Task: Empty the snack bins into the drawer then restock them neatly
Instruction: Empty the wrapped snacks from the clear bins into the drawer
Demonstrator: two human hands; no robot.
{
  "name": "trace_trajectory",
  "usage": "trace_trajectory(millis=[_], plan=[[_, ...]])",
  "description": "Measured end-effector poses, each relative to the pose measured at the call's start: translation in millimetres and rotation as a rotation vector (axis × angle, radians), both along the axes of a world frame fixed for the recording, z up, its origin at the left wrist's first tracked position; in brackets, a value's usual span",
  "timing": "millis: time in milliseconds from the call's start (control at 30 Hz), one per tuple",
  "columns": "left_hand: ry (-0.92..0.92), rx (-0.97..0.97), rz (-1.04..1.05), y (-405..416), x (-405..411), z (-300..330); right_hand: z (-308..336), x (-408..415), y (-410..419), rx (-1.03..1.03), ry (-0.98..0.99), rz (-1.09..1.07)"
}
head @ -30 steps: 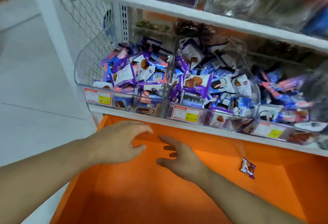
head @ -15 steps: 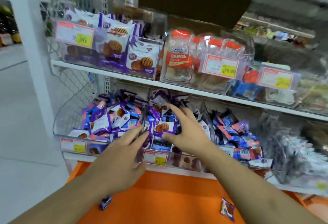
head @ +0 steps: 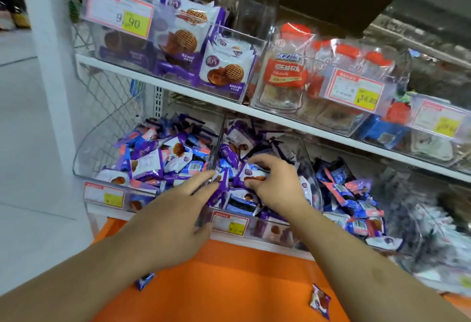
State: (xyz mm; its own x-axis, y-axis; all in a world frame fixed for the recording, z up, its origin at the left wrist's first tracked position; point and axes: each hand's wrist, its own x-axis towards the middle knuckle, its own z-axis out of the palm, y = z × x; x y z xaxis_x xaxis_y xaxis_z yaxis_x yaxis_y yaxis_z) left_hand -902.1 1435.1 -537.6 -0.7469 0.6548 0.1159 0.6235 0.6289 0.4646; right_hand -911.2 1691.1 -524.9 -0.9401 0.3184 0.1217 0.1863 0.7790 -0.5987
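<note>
Snack bins fill the frame's middle: left bin (head: 107, 158) heaped with purple packets. At centre, the left hand (head: 175, 207) reaches with straight fingers, holding nothing, over the middle bin (head: 309, 168). Just right, the right hand (head: 276, 181) pinches a snack packet (head: 251, 173) there. Below, the orange drawer (head: 242, 283) holds two loose packets (head: 319, 300).
</note>
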Motion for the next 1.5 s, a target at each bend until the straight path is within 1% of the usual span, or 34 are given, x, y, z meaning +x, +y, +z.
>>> trace_trajectory(millis=[133,200,233,300,367,400,433,500,633,767,867,1000,1100,1167,1267,1333,1433,1500], plan=[[-0.01,0.112,0.011,1,2,2,33,34,-5,-0.123,0.19,-0.02],[-0.027,0.216,0.051,4,7,10,48,61,-11,-0.249,0.203,0.036],[-0.064,0.284,0.077,6,10,15,53,75,-14,-0.334,0.192,0.079],[-0.264,0.415,0.078,9,18,24,54,104,-22,-0.545,0.143,0.166],[-0.539,0.53,-0.001,10,26,32,42,127,-27,-0.744,0.099,0.23],[-0.634,0.54,-0.042,9,31,33,34,136,-31,-0.828,0.09,0.249],[-0.68,0.522,-0.069,8,36,33,25,144,-34,-0.894,0.087,0.26],[-0.667,0.454,-0.058,7,43,27,7,156,-39,-0.949,0.061,0.264],[-0.577,0.22,0.065,-7,46,-12,-35,168,-48,-0.783,-0.004,0.095],[-0.548,0.05,0.189,-34,33,-73,-87,167,-51,-0.762,-0.25,0.011],[-0.531,-0.097,0.226,-48,20,-114,-128,157,-54,-0.751,-0.402,-0.07],[-0.535,-0.25,0.26,-52,-2,-169,-176,148,-56,-0.706,-0.462,-0.101],[-0.532,-0.284,0.264,-49,-13,-205,-203,144,-48,-0.709,-0.481,-0.069],[-0.564,-0.265,0.275,-44,-16,-220,-219,142,-36,-0.718,-0.507,-0.06],[-0.542,-0.233,0.237,-28,-13,-233,-236,142,-14,-0.709,-0.505,-0.106],[-0.535,-0.161,0.17,-7,-6,-236,-246,148,6,-0.686,-0.481,-0.161],[-0.547,-0.098,0.105,26,9,-247,-265,167,49,-0.537,-0.474,-0.281],[-0.527,-0.082,0.065,45,17,-264,-282,185,87,-0.405,-0.476,-0.425]])
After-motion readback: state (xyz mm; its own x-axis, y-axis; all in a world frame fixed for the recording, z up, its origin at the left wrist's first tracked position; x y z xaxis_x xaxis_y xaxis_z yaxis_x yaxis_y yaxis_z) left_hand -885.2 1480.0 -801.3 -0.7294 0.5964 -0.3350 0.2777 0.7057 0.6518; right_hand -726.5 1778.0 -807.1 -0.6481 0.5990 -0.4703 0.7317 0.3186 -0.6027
